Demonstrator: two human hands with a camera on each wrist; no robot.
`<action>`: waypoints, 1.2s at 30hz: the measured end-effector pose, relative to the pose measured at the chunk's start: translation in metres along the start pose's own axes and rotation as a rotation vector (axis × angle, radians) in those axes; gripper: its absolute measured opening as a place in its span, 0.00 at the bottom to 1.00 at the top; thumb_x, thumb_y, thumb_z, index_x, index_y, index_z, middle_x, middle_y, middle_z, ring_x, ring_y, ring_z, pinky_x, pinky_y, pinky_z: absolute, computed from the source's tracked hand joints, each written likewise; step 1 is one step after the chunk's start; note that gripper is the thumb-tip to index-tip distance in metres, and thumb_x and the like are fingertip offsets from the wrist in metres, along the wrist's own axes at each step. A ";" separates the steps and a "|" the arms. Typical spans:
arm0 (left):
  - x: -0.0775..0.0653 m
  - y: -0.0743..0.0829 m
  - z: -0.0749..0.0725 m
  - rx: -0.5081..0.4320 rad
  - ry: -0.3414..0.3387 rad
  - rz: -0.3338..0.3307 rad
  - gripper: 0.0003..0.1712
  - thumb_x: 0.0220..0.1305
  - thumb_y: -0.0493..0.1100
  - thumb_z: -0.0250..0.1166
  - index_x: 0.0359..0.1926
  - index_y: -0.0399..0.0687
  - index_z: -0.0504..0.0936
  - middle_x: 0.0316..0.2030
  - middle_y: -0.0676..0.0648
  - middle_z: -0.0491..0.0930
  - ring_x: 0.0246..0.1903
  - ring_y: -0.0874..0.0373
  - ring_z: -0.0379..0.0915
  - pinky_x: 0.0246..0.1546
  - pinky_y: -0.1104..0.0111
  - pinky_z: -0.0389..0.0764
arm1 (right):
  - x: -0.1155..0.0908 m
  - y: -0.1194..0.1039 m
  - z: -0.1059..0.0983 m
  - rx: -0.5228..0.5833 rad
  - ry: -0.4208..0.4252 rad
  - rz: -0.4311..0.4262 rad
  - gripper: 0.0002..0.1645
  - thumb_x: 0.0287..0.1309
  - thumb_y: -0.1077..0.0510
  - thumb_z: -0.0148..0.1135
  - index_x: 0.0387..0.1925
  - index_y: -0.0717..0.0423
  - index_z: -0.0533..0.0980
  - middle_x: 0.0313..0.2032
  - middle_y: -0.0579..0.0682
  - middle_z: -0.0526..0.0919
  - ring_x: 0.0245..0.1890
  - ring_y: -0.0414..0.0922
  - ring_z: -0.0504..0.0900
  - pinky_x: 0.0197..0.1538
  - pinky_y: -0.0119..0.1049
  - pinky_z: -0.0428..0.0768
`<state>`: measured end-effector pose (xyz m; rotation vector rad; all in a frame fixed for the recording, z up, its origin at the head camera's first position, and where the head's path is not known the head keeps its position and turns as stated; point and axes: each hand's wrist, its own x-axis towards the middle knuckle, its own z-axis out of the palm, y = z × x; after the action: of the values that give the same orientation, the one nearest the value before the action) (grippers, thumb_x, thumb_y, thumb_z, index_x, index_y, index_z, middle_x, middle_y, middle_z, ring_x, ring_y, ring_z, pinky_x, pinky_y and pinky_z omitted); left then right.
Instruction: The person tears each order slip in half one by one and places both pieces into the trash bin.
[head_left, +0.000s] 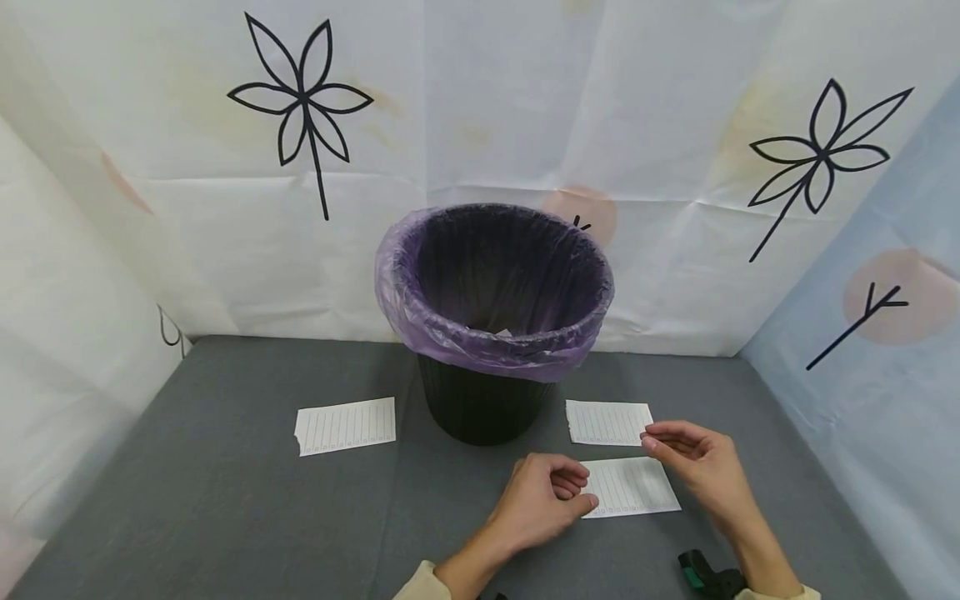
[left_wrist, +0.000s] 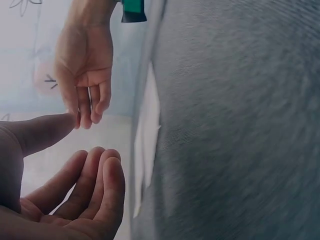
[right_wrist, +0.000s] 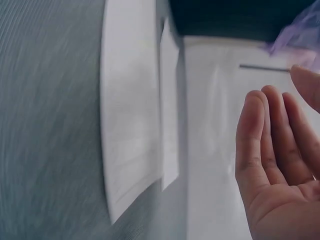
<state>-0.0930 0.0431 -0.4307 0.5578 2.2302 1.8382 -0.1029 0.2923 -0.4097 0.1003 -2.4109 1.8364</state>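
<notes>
A lined slip of paper [head_left: 633, 487] lies on the grey table between my two hands. My left hand [head_left: 542, 497] is at its left edge, fingers loosely bent and thumb apart, with nothing in the grasp. Over the slip's upper right corner is my right hand [head_left: 701, 467], its fingers relaxed and bare of any object. A second lined slip [head_left: 607, 422] lies just behind the first, and the right fingertips overlap its right edge in the head view. In the right wrist view both papers lie beside the hand, the nearer slip [right_wrist: 130, 110] slightly blurred.
Behind the slips stands a black bin [head_left: 480, 400] lined with a purple bag [head_left: 397, 275]; a scrap of white shows inside. Another lined slip [head_left: 347, 426] with a torn left edge lies left of the bin. Patterned white cloth [head_left: 487, 100] hangs around the table [head_left: 225, 500].
</notes>
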 end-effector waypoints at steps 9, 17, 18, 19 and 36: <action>0.005 -0.016 0.019 0.062 0.005 -0.015 0.18 0.50 0.38 0.80 0.41 0.37 0.86 0.32 0.54 0.83 0.31 0.70 0.77 0.37 0.76 0.79 | 0.006 0.021 -0.011 0.003 -0.004 0.070 0.21 0.60 0.68 0.70 0.49 0.82 0.75 0.36 0.47 0.88 0.36 0.38 0.87 0.40 0.32 0.84; 0.010 -0.019 0.033 0.244 0.101 0.045 0.29 0.43 0.42 0.84 0.48 0.39 0.85 0.39 0.53 0.83 0.40 0.66 0.77 0.45 0.73 0.77 | 0.007 0.033 -0.011 -0.013 -0.036 0.102 0.19 0.61 0.69 0.69 0.49 0.81 0.77 0.36 0.51 0.88 0.35 0.37 0.86 0.38 0.31 0.83; 0.010 -0.020 0.035 0.281 0.105 0.045 0.31 0.42 0.43 0.85 0.49 0.39 0.85 0.40 0.53 0.83 0.41 0.65 0.76 0.46 0.72 0.77 | 0.007 0.034 -0.011 -0.028 -0.049 0.110 0.20 0.61 0.68 0.69 0.49 0.80 0.77 0.36 0.52 0.88 0.35 0.37 0.85 0.38 0.31 0.83; 0.010 -0.020 0.036 0.320 0.106 0.042 0.32 0.42 0.44 0.85 0.50 0.40 0.85 0.41 0.53 0.82 0.43 0.65 0.76 0.47 0.72 0.77 | 0.007 0.034 -0.010 -0.038 -0.063 0.119 0.20 0.61 0.67 0.69 0.50 0.80 0.77 0.37 0.53 0.88 0.35 0.37 0.85 0.39 0.31 0.83; 0.012 -0.021 0.042 0.494 0.106 0.054 0.39 0.37 0.38 0.86 0.54 0.37 0.82 0.43 0.52 0.76 0.45 0.62 0.71 0.50 0.69 0.74 | 0.008 0.029 -0.003 -0.092 -0.259 0.190 0.23 0.64 0.61 0.69 0.53 0.76 0.76 0.46 0.64 0.85 0.41 0.43 0.87 0.44 0.34 0.84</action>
<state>-0.0907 0.0826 -0.4592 0.6119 2.7820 1.3558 -0.1140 0.3032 -0.4361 0.1108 -2.7643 1.8886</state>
